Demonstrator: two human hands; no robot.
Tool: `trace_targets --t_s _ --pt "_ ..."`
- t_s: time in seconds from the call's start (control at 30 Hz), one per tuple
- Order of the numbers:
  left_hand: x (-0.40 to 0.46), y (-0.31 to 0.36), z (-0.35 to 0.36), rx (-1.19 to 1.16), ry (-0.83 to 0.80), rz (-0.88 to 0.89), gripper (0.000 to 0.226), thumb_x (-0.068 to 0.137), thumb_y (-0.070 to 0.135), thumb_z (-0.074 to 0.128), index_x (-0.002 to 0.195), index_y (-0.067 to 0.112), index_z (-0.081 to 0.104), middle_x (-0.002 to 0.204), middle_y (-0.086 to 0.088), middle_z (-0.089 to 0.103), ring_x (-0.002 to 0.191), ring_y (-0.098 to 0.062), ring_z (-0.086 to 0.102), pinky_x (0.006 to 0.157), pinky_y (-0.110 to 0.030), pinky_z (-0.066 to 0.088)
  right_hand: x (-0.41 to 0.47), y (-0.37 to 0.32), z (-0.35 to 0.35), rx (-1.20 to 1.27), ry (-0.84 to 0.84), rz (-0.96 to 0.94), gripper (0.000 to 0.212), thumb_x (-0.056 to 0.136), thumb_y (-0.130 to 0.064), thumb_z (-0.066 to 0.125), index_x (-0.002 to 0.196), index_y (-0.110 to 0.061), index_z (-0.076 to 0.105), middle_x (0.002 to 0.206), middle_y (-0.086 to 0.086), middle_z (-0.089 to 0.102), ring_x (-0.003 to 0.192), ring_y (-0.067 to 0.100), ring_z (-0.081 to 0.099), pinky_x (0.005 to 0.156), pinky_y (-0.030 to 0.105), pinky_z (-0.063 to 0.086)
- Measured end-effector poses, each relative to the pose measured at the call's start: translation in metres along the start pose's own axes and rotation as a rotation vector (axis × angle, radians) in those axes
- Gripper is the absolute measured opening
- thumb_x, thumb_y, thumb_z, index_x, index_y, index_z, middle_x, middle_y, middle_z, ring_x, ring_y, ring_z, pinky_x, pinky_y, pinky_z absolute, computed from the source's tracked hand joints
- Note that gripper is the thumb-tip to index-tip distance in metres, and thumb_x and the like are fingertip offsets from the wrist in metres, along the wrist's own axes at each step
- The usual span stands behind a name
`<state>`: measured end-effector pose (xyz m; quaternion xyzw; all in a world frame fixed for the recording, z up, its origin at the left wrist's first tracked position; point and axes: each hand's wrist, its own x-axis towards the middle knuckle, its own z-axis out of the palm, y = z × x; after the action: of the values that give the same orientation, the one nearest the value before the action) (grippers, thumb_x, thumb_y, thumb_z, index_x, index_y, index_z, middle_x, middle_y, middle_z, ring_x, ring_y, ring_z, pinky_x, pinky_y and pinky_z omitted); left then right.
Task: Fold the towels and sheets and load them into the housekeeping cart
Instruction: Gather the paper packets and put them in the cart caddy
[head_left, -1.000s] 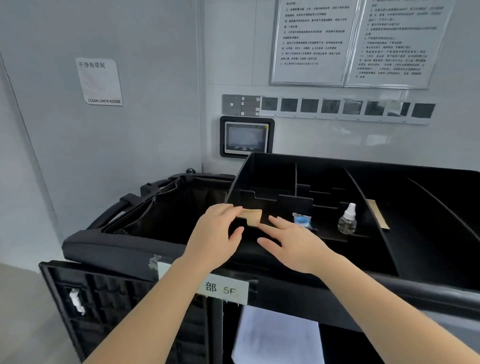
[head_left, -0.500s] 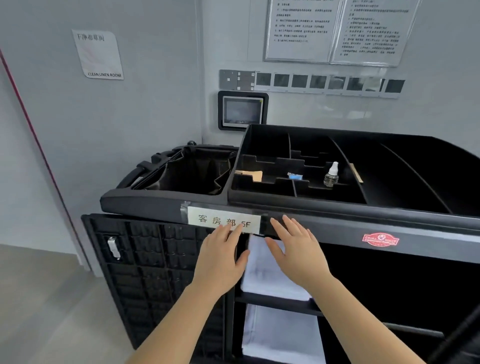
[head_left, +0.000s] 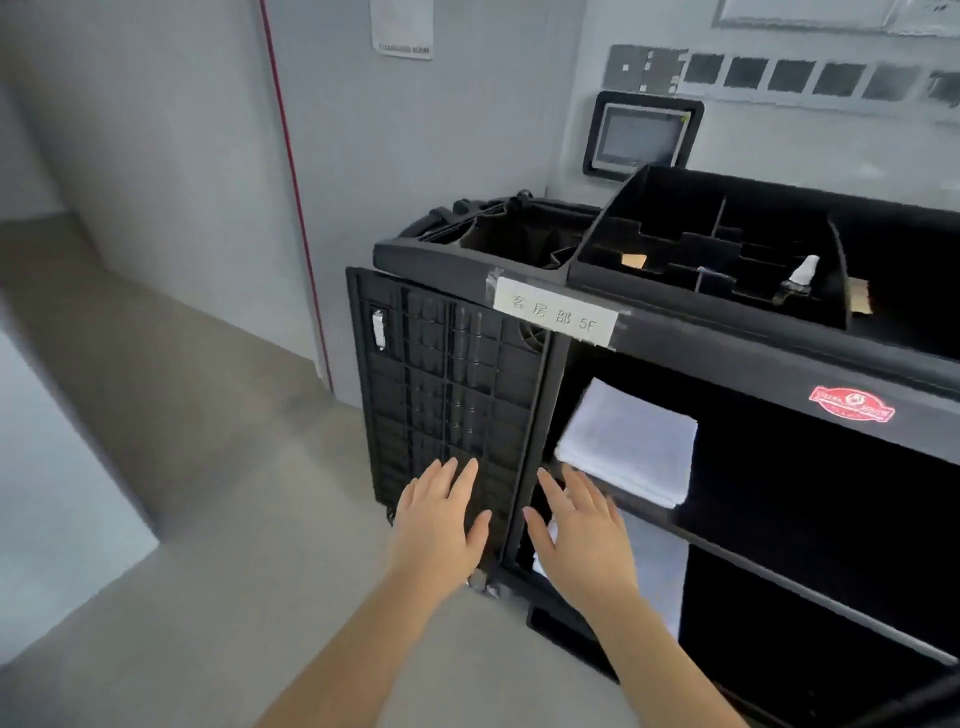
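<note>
Room: grey walls and a grey floor (head_left: 218, 415) are seen, with one red vertical line (head_left: 296, 197) on the wall at the left.
Wall fittings: one small sign (head_left: 402, 28), one dark-framed screen (head_left: 643, 136) and one row of dark squares (head_left: 789, 75) are mounted above the cart.
Housekeeping cart: one black cart (head_left: 727, 353) is placed against the wall; one ribbed end panel (head_left: 447, 395) is at its left end, one white label (head_left: 556, 317) is taped to its top rail, one red badge (head_left: 852, 410) sits further right.
Left hand: the left hand (head_left: 441, 519) is held flat with fingers straight and spread, in front of the panel's lower part; contact cannot be told.
Right hand: the right hand (head_left: 576, 530) is likewise spread, nothing gripped, in front of the open shelves.
Towels: one folded white towel (head_left: 631, 441) lies on the upper shelf at its left end; white linen (head_left: 654, 566) is partly seen on the shelf below, count unclear.
Top tray: one small bottle (head_left: 797, 278) stands in a compartment.
</note>
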<state>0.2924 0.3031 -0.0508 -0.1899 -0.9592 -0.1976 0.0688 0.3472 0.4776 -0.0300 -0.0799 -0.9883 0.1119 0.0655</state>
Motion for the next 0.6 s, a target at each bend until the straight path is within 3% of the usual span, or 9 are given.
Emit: trace_targets --t_s 0.27,0.47,0.6 --pt "-0.197 -0.028 -0.013 0.089 0.032 -0.354 0.062 0.096 0.046 0.040 0.151 0.021 0.026 0.155 -0.003 0.031 0.144 -0.024 0.023 0.115 -0.036 0.016 -0.119 -0.054 0.054 0.047 -0.206 -0.317 0.057 0.098 -0.053 0.026 0.151 -0.032 0.021 0.160 -0.003 0.016 0.146 0.015 0.012 0.119 0.037 0.012" --pt "-0.340 -0.059 -0.047 0.117 0.130 -0.731 0.063 0.097 0.053 0.032 0.153 0.027 0.018 0.158 0.004 0.024 0.146 -0.018 0.016 0.117 -0.035 0.012 -0.203 -0.147 0.072 0.069 -0.301 -0.673 0.055 0.100 -0.048 0.031 0.150 -0.025 0.028 0.156 0.006 0.026 0.144 0.020 0.022 0.115 0.038 0.021" --pt "-0.434 -0.074 -0.073 0.123 0.240 -0.972 0.063 0.096 0.054 0.032 0.153 0.029 0.018 0.157 0.006 0.026 0.146 -0.016 0.016 0.117 -0.032 0.010 -0.269 -0.217 0.086 0.089 -0.407 -0.885 0.055 0.100 -0.048 0.028 0.150 -0.025 0.027 0.158 0.004 0.023 0.145 0.018 0.017 0.116 0.037 0.018"
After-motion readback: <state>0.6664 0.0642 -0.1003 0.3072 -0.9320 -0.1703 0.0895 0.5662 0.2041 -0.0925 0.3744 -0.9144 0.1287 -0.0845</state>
